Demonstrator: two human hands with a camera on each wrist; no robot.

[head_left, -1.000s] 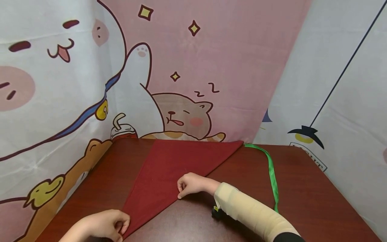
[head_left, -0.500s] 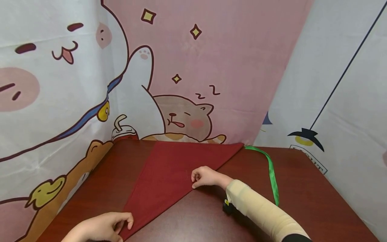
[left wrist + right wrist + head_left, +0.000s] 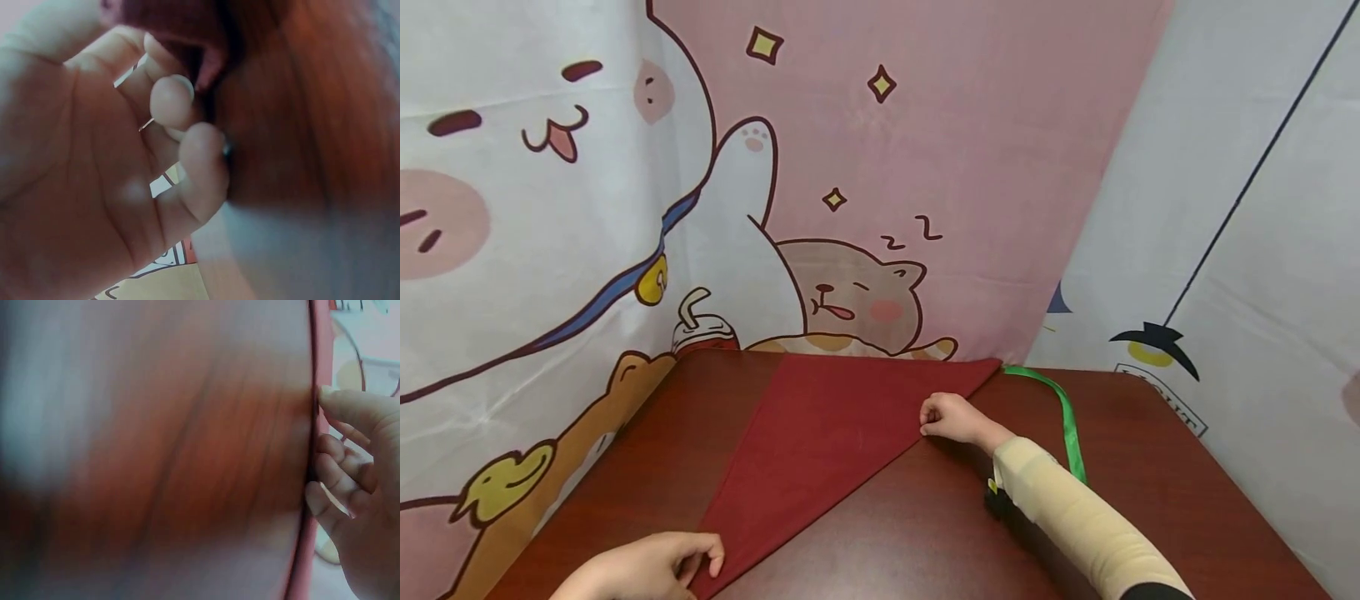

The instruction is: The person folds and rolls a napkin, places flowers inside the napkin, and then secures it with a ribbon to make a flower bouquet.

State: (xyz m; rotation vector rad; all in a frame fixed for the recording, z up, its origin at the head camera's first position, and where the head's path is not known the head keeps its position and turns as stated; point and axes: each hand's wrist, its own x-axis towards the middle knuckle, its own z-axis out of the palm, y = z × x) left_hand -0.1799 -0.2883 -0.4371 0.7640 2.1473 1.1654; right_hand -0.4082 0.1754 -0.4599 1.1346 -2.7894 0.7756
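Observation:
A dark red cloth, folded into a triangular shape, lies flat on the wooden table. Its long edge runs from the near left corner up to the far right. My left hand pinches the near corner; in the left wrist view a bit of red fabric shows by the curled fingers. Halfway up the long edge and beyond, my right hand holds the edge between thumb and fingers. In the right wrist view the thumb tip is right at the cloth's edge, with the other fingers curled below.
A green ribbon starts near the cloth's far right corner and curves toward me, partly behind the right forearm sleeve. The brown table meets a cartoon-printed curtain at the back and sides.
My right hand has slid along the long edge of the cloth, away from me and to the right. The left hand stays at the near corner, its index finger slightly straighter.

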